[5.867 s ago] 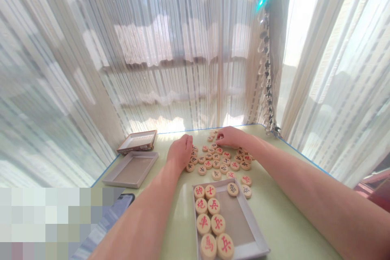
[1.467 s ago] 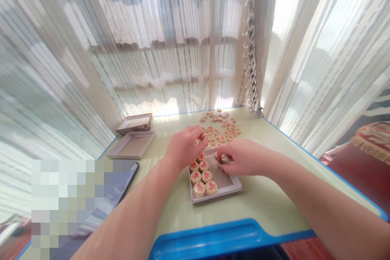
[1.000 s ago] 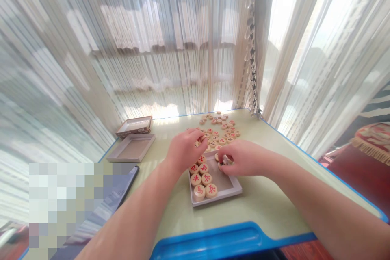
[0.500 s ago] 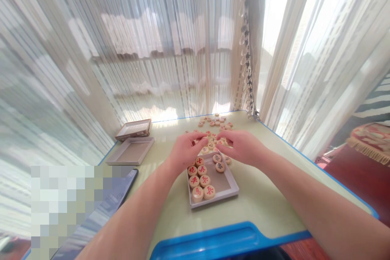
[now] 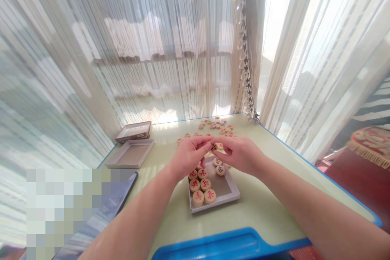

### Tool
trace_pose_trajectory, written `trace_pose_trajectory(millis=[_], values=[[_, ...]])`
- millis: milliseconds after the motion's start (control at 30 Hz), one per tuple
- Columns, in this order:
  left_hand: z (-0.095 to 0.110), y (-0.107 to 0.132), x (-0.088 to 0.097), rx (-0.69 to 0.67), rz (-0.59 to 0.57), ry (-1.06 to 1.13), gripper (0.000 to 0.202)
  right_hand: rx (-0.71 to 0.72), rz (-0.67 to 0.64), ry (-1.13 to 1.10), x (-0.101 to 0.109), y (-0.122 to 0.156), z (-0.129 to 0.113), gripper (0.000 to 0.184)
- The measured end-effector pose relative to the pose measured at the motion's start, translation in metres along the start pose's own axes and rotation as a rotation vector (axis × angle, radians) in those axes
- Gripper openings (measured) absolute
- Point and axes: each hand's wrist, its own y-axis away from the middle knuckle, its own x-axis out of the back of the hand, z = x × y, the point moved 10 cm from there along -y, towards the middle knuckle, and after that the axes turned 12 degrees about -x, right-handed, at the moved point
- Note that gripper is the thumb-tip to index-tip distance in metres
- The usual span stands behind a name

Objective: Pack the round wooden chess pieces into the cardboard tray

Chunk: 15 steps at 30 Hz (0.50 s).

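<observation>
Rising beyond the tray (image 5: 223,190), a sheer curtain (image 5: 158,40) closes off the far side of the green table (image 5: 258,207). A phone (image 5: 123,193) lies left of the tray; farther out on that side sit a shallow lid (image 5: 131,155) and, behind it, a box (image 5: 134,130). Above the tray's far edge, the left hand (image 5: 192,155) and right hand (image 5: 242,152) meet, fingertips pinched narrow around a single disc (image 5: 213,147); I cannot tell which hand bears it. Red discs (image 5: 205,185) line the tray's left side, a black pair (image 5: 220,170) its far right. Loose discs (image 5: 217,126) scatter beyond the tray. Handling one piece between both hands seems the step underway; setting it down would call for one hand's secure pinch and the other's release.
</observation>
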Motion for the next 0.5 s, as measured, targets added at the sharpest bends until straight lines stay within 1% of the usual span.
trace_pose_trajectory(millis=[67, 167, 233, 367, 433, 500], values=[[-0.001, 0.0, -0.004, 0.006, -0.005, 0.034, 0.033, -0.001, 0.006, 0.0, 0.001, 0.0, 0.002, 0.024], [-0.005, 0.0, -0.005, 0.024, 0.016, 0.076, 0.033, 0.016, -0.014, 0.001, -0.001, -0.001, 0.003, 0.027], [-0.006, 0.0, -0.005, 0.029, 0.023, 0.092, 0.035, 0.039, -0.02, 0.005, -0.001, 0.0, 0.002, 0.028], [-0.007, 0.001, -0.007, 0.043, 0.017, 0.111, 0.041, 0.067, 0.008, 0.035, 0.002, 0.0, -0.001, 0.027], [-0.007, 0.001, -0.004, 0.055, 0.039, 0.094, 0.047, 0.058, 0.008, 0.058, 0.002, 0.0, 0.0, 0.026], [-0.009, 0.0, 0.01, 0.05, 0.122, 0.022, 0.049, 0.017, -0.018, 0.076, 0.0, -0.002, 0.004, 0.026]])
